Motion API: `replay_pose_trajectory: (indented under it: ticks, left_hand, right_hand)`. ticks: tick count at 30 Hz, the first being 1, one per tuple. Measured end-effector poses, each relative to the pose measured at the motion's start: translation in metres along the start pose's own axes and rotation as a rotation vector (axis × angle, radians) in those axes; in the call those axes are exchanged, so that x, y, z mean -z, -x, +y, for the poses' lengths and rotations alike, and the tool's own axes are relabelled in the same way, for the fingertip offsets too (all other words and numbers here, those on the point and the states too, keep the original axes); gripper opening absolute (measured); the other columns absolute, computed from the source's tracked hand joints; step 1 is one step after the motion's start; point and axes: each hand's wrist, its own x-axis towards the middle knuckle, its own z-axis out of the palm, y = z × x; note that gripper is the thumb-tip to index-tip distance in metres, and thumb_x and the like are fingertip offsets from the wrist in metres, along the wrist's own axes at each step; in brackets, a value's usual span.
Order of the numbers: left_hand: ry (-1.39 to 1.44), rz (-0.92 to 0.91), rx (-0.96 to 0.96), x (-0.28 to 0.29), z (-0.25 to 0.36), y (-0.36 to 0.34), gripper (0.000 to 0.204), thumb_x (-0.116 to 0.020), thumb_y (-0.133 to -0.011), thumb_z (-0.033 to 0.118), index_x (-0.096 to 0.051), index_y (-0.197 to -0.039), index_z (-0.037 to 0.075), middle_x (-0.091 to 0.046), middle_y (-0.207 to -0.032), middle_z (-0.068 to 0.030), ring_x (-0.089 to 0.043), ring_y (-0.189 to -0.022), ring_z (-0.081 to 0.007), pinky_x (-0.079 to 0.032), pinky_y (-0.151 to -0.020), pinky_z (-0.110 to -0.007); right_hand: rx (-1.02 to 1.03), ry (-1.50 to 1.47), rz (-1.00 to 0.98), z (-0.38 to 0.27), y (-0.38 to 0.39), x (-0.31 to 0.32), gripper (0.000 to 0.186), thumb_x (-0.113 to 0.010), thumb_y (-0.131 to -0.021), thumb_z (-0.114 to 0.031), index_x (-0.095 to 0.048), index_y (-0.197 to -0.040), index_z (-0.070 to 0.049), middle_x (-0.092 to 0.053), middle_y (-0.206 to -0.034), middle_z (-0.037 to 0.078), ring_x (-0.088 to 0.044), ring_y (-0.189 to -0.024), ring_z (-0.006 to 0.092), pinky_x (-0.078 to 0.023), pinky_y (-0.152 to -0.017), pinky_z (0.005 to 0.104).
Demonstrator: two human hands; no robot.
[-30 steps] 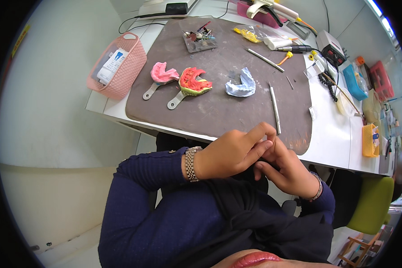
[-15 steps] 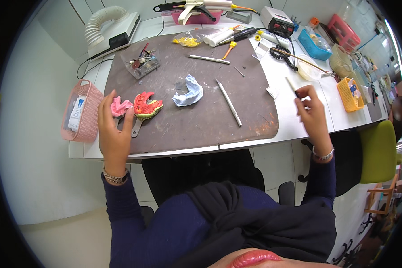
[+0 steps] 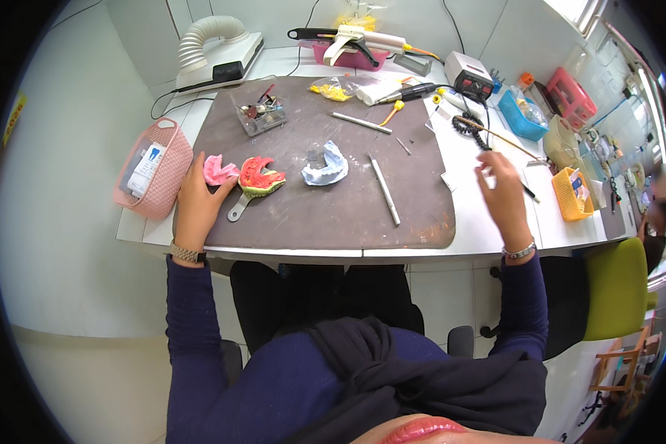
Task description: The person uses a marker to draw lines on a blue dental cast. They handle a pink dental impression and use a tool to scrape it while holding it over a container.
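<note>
Head view: left hand (image 3: 200,204) spread around pink mould (image 3: 219,170) on brown mat (image 3: 318,220), cannot tell whether gripping; risk of bumping red mould (image 3: 259,175) alongside from careless sideways movement; well apart, blurred right hand (image 3: 505,194) beside dark pen (image 3: 530,192), hold unclear.

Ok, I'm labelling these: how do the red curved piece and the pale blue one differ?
The red piece has a green edge; the blue piece is plain pale blue. A metal handle juts from the red piece; none shows on the blue piece. The red piece lies nearer the left hand than the blue piece. Both are curved and rest on the brown mat.
</note>
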Motion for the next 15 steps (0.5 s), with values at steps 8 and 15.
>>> replay_pose_trajectory:
  ticks: [8,15]
  left_hand:
    - [0.131,0.157,-0.068,0.014,0.019,0.001,0.066,-0.075,-0.077,0.024,-0.044,-0.130,-0.002,-0.052,-0.126,-0.0184,-0.051,-0.117,-0.0299,-0.040,-0.098,-0.036]
    - [0.481,-0.044,-0.243,0.042,0.091,0.016,0.072,-0.078,-0.073,0.023,-0.043,-0.132,0.002,-0.050,-0.124,-0.0151,-0.053,-0.112,-0.0253,-0.045,-0.093,-0.035]
  right_hand:
    - [0.251,0.004,-0.360,-0.113,-0.010,-0.070,0.036,-0.052,-0.087,-0.011,-0.042,-0.121,-0.003,-0.060,-0.089,0.017,-0.063,-0.082,0.0339,-0.052,-0.066,0.0421]
    - [0.258,-0.119,-0.568,-0.087,-0.033,-0.070,0.035,-0.046,-0.084,-0.001,-0.045,-0.119,-0.005,-0.060,-0.085,0.020,-0.062,-0.082,0.0360,-0.049,-0.071,0.0442]
